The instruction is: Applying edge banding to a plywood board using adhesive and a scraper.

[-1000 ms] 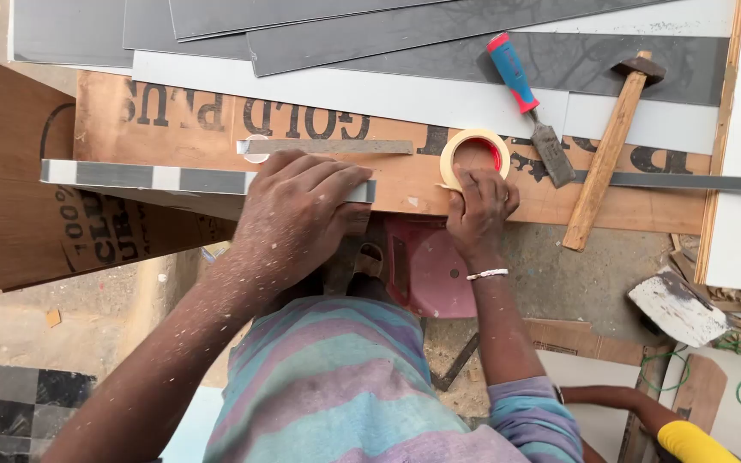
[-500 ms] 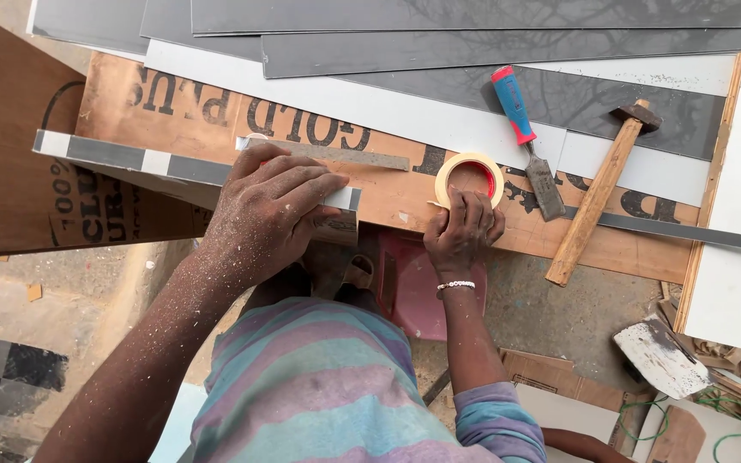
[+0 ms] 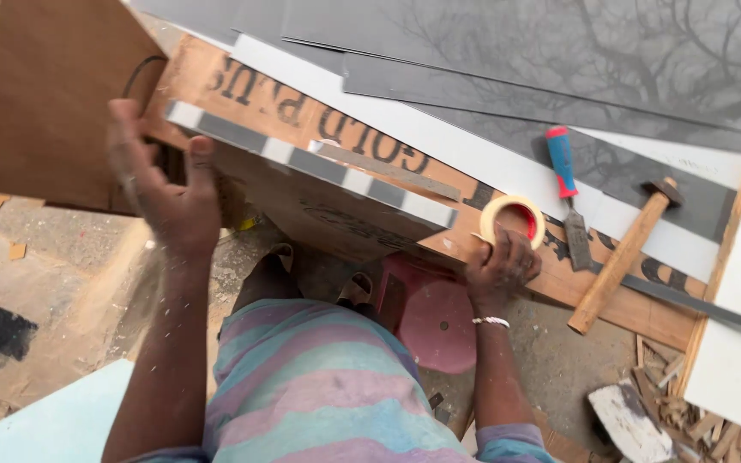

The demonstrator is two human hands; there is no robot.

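Here, from my head view, my left hand (image 3: 165,193) is open and blurred beside the near end of the taped strip (image 3: 310,163), a light, stiff length best held at its ends. My right hand (image 3: 501,267) grips the tape roll (image 3: 513,221) past the strip's far end, on the plywood bench (image 3: 619,300). A chisel (image 3: 566,195) and a hammer (image 3: 623,255) crowd just beyond the roll.

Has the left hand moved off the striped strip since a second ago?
Yes. The left hand lay flat on the striped strip; now it is lifted, blurred, at the strip's left end, farther from the tape roll.
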